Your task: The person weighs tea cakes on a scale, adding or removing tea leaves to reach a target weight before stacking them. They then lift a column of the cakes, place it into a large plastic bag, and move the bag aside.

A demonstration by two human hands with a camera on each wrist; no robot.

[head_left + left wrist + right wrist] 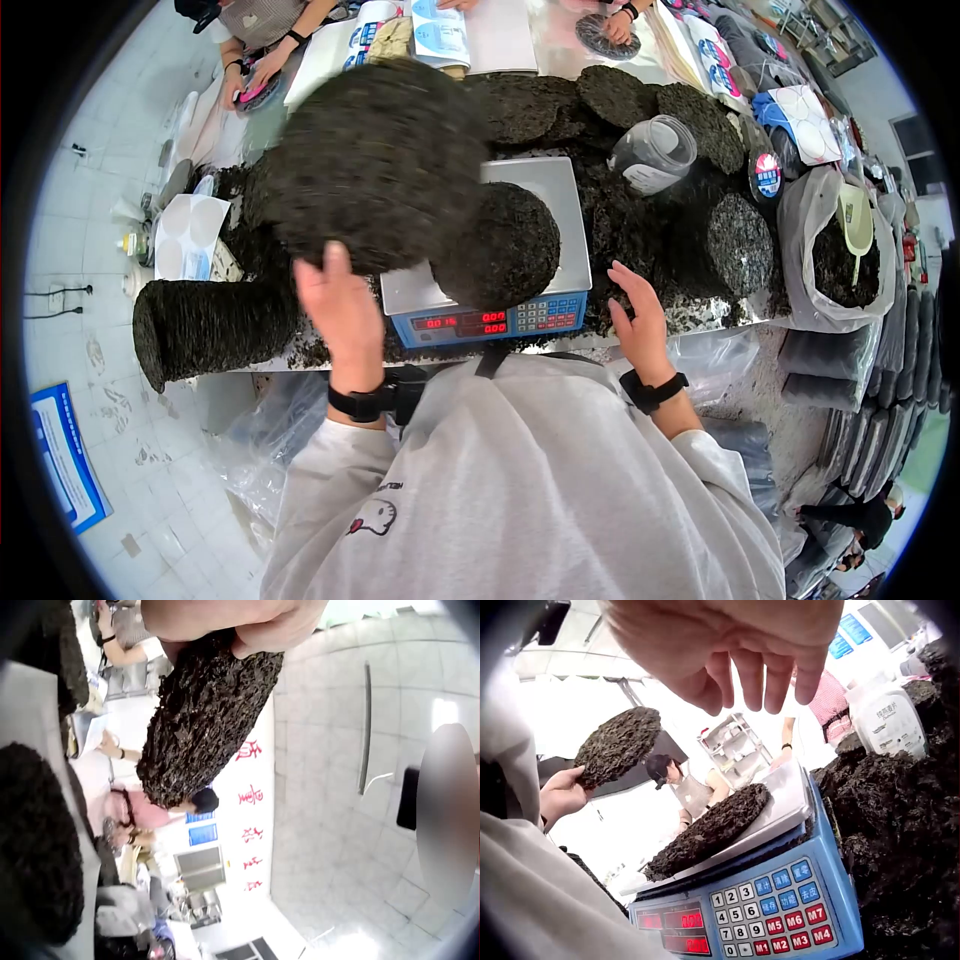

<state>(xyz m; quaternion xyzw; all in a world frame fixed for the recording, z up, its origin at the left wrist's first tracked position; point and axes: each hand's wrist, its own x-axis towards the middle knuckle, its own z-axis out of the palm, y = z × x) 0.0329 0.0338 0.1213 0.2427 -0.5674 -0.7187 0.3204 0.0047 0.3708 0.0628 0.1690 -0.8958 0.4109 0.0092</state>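
In the head view my left hand grips the lower edge of a dark, round pressed seaweed-like disc, raised and blurred. The left wrist view has the fingers pinching this disc at its edge. A second disc lies on the metal plate of a blue digital scale with lit red figures. My right hand is held to the right of the scale, holding nothing; in the right wrist view its fingers hang relaxed, apart from the disc on the plate.
A stack of discs lies sideways at the left, another at the right. Behind the scale are more discs and a clear jar. A lined container with a scoop stands far right. People work across the table.
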